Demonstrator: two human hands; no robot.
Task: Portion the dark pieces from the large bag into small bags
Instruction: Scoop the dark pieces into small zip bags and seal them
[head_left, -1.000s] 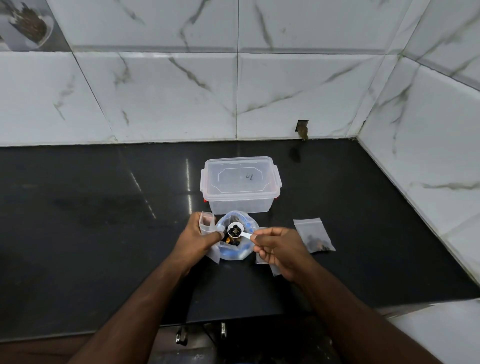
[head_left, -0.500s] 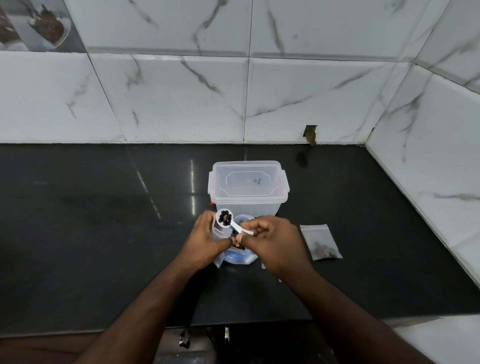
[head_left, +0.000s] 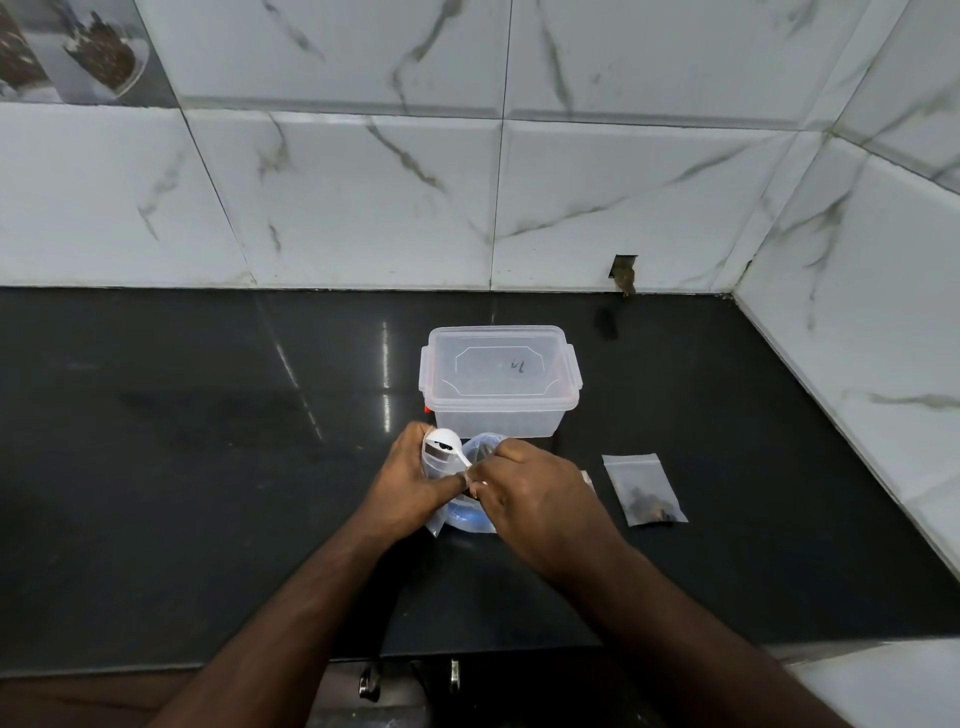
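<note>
Black polished stone countertop (head_left: 182, 467): runs the full width, backed by white marble-veined wall tiles (head_left: 363, 197).

Left hand (head_left: 410, 480): fingers curled round a small clear plastic bag (head_left: 435, 464), held upright with its mouth uppermost, just left of the large bag.

White plastic measuring spoon (head_left: 444, 445): bowl tilted at the small bag's mouth, a few dark pieces visible in it; handle runs down and right into the right hand.

Large clear blue-tinted plastic bag (head_left: 475, 512): stands open on the countertop between the two hands, directly in front of the box; contents mostly hidden by the hands.

Right hand (head_left: 530, 493): fingers closed in a pinch on the spoon handle, over the large bag.

Clear rectangular plastic box with snap-on lid (head_left: 498, 382): behind the hands, lid on.

Small clear zip bag holding dark pieces (head_left: 644, 491): lies flat on the countertop, right of the right hand, apart from it.
</note>
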